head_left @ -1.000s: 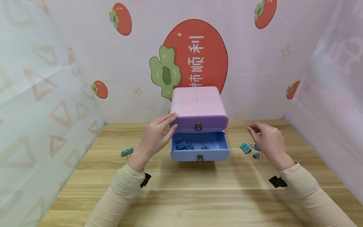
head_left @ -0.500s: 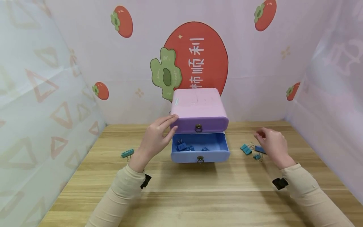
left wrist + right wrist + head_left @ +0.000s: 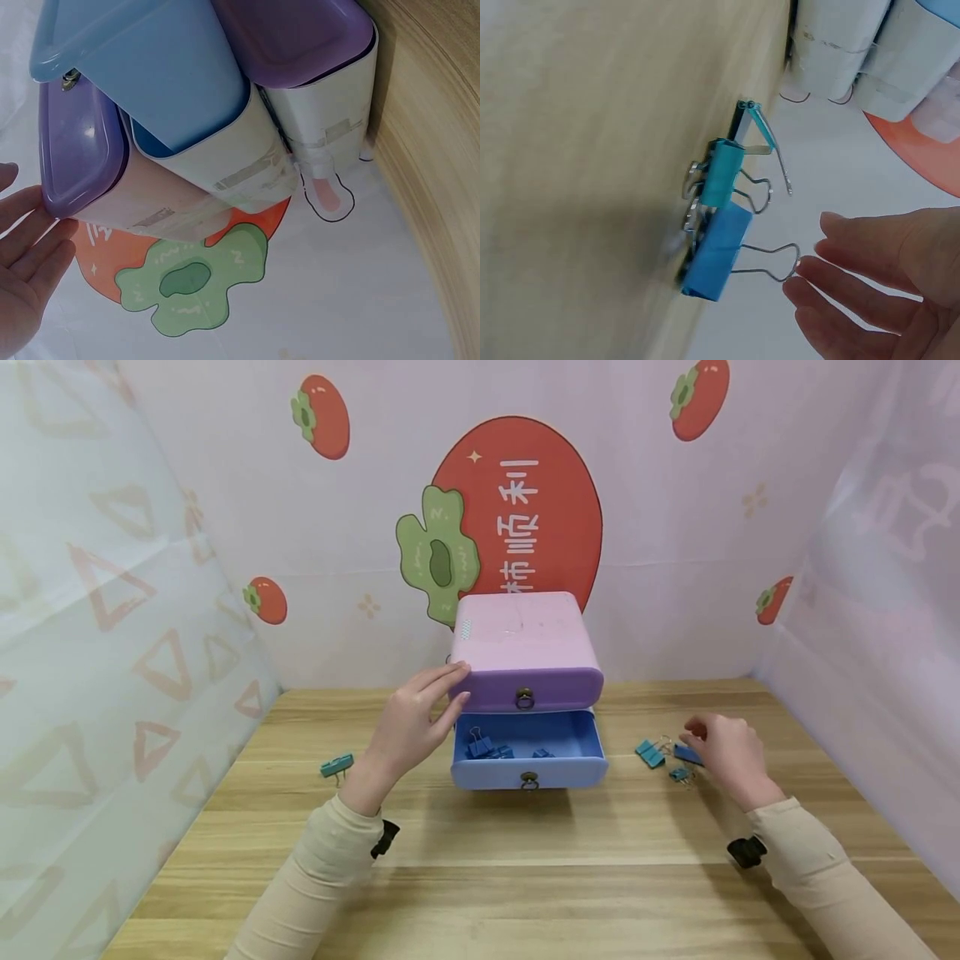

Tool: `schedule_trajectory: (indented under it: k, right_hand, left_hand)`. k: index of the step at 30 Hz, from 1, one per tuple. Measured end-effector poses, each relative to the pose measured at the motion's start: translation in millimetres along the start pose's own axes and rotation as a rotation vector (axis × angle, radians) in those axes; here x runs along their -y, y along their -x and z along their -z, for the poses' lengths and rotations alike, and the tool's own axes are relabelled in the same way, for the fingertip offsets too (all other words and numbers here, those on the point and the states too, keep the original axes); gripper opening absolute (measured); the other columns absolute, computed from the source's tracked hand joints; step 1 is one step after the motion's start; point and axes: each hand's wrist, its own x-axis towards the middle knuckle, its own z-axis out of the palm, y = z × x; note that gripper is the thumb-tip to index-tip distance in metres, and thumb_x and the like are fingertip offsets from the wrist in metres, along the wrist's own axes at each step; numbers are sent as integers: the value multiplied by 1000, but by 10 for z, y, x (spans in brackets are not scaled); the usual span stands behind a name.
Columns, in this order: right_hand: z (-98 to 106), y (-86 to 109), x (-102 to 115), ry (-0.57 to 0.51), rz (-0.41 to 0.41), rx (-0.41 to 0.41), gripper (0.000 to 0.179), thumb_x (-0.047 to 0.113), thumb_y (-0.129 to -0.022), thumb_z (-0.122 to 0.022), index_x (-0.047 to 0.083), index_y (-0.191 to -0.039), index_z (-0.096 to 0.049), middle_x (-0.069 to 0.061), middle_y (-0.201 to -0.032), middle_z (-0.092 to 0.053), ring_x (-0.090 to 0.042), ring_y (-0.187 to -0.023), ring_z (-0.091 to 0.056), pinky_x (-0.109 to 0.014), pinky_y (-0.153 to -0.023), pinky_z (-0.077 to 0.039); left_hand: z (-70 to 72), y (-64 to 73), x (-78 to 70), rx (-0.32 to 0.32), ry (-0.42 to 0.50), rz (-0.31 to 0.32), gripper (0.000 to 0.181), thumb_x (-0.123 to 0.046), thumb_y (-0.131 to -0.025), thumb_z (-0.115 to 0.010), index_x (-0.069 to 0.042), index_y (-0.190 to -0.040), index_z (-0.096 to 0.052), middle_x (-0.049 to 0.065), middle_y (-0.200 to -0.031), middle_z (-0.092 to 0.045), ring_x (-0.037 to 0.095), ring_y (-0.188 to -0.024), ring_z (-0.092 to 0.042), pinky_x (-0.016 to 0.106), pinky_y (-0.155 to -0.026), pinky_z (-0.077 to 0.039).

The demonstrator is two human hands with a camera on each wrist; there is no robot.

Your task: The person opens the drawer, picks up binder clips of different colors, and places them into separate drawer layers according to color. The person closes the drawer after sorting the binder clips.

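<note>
A small drawer cabinet (image 3: 525,631) with a pink top stands at the back of the table. My left hand (image 3: 408,722) rests its straight fingertips on the left edge of the purple upper drawer (image 3: 487,691). Below it, the light blue drawer (image 3: 487,775) is pulled out, with several blue binder clips (image 3: 480,743) inside. My right hand (image 3: 727,756) is over a blue binder clip (image 3: 718,251) on the table at the right. In the right wrist view, its relaxed fingers are at that clip's wire handle, thumb apart; firm contact is unclear. Two teal binder clips (image 3: 650,753) lie beside it.
Another teal binder clip (image 3: 337,765) lies on the wooden table (image 3: 480,893) to the left, near my left wrist. A purple lower drawer (image 3: 307,37) shows beneath the blue one in the left wrist view. Printed fabric walls (image 3: 337,527) enclose the table's back and sides.
My right hand has moved slightly right and down toward the blue binder clip, which is now less covered in the head view. My left hand has stayed on the cabinet.
</note>
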Motion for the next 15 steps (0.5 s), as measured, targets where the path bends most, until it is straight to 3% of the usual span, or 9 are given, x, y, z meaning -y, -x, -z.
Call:
schedule_trajectory:
  k: [5,15]
  right_hand:
    - [-10,33,-52,5,-30,50,16,15,-86,-68,1,-93,-70,-19,-86,-71,-33,-66,-65,-42,-49,-49]
    - [-31,55,-100,-9,-18,47,4,4,-82,-69,1,-83,-72,-19,-80,-70,-35,-68,-65,-49,-60,-52]
  left_hand:
    - [5,2,7,0,9,-1,36,-18,-90,-65,-4,-123,-63,11,-123,-64,25,-114,-61,36,-93,-52]
    - [3,13,23,0,7,-1,36,-19,-90,-65,-5,-123,-64,10,-123,-65,25,-113,-61,36,-92,-52]
